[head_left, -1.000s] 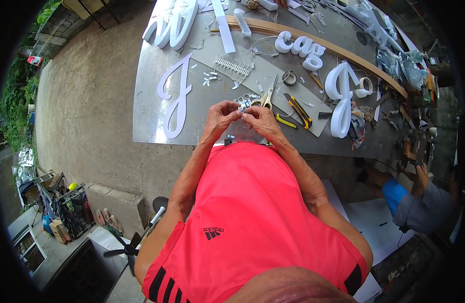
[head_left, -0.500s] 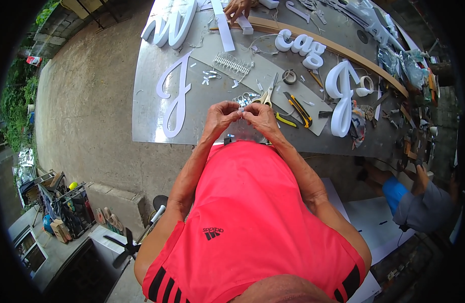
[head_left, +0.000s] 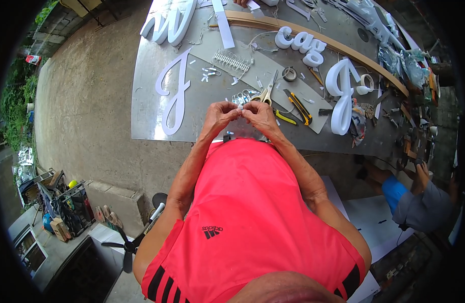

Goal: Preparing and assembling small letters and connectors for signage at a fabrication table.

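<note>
My left hand (head_left: 220, 117) and my right hand (head_left: 259, 116) meet at the near edge of the metal table. Both pinch a small white piece (head_left: 240, 107) between thumbs and fingertips; its exact kind is too small to tell. Just beyond the fingers lies a bundle of small white modules on wires (head_left: 242, 97). Scissors with cream handles (head_left: 266, 95) rest beside my right hand, near yellow-handled pliers (head_left: 285, 117) and a yellow and black utility knife (head_left: 299, 108). Farther off sits a row of white light modules (head_left: 231, 61). Tiny white strips (head_left: 210, 74) are scattered left of it.
A flat white script letter (head_left: 178, 96) lies left, a thick white one (head_left: 338, 96) right. Joined white letters (head_left: 300, 44) and a long brown strip (head_left: 343, 49) lie beyond. A co-worker's hand (head_left: 241, 2) shows at the far edge; another person (head_left: 419, 202) is at lower right.
The co-worker's hand at the far edge has drawn back, almost out of view, and the white piece near it has shifted. My hands keep the same pinch, with hardly any movement.
</note>
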`<state>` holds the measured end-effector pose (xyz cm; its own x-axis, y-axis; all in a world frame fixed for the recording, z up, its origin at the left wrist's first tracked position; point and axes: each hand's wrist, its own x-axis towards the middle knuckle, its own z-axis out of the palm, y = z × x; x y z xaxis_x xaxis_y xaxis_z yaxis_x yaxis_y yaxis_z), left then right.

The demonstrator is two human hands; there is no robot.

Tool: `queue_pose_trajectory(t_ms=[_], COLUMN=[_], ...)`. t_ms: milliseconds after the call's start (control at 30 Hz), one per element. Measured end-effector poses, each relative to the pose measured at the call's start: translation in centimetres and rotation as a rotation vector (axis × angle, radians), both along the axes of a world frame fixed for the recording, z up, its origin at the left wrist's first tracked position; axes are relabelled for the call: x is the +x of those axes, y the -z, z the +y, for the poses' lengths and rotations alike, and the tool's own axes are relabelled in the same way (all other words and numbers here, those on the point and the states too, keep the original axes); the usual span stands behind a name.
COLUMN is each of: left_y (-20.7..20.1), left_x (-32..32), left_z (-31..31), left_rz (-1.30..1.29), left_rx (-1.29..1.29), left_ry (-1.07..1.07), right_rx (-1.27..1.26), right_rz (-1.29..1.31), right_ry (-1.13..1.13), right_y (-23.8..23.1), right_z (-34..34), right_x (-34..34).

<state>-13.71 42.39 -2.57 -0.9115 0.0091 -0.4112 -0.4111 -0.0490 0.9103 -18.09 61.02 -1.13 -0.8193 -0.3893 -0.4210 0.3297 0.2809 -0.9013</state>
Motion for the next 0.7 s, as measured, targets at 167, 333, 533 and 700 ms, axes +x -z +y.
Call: queue_pose_trajectory(t_ms=[167, 333, 533, 700], left_y=[-0.3, -1.5, -1.3, -1.4], left_x=[-0.2, -0.9, -1.2, -0.9], left_z=[-0.1, -0.2, -0.3, 0.3], left_rz=[0.023, 0.019, 0.044, 0.055], left_rx=[-0.040, -0.041, -0.102, -0.184], left_ry=[0.000, 0.028, 0.032, 0.015], right_rx=[0.003, 0.031, 0.004, 0.065], right_rz=[0.015, 0.022, 0.074, 0.223], right_ry=[-0.009, -0.023, -0.075, -0.085], right_y=[-0.8, -1.1, -1.0, -1.2], right_z=[0.0, 0.1, 0.0, -0.4], right_x=[-0.4, -1.5, -2.1, -1.8])
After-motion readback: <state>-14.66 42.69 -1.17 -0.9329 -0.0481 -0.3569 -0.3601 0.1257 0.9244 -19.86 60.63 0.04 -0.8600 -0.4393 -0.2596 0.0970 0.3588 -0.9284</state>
